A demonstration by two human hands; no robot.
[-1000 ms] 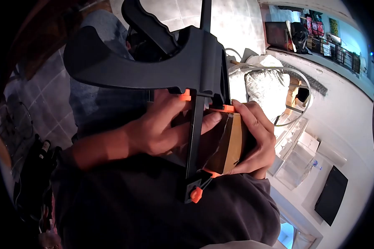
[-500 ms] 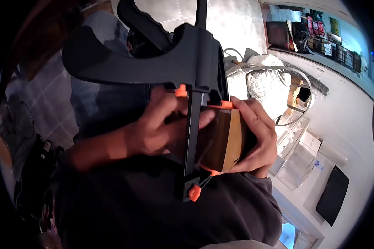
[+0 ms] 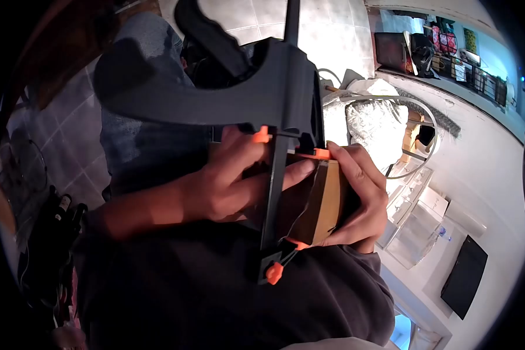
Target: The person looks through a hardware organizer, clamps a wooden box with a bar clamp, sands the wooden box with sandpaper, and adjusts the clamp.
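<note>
A black bar clamp (image 3: 274, 81) with orange pads stands tall in front of my body, its bar running down toward my shirt. Between the upper orange pad (image 3: 319, 154) and the lower orange pad (image 3: 298, 243) sits a brown wooden block (image 3: 324, 204). My left hand (image 3: 230, 186) reaches behind the bar, closed on the block's left side with a fingertip near its top edge; part of that hand is hidden. On the other side, my right hand (image 3: 364, 195) grips the block, fingertips by the upper pad and thumb low near the lower one.
Jeans-covered legs (image 3: 140, 134) lie beyond the clamp. Right of them stand a round metal hoop (image 3: 434, 134) and a crinkled silvery-white bundle (image 3: 376, 125). Farther right are white drawers (image 3: 411, 198) and a black flat panel (image 3: 465, 277). A dark bag (image 3: 46, 251) is at left.
The clamp and block have shifted slightly right and down in view, with the clamp's bar tilting a little. Both hands keep their hold.
</note>
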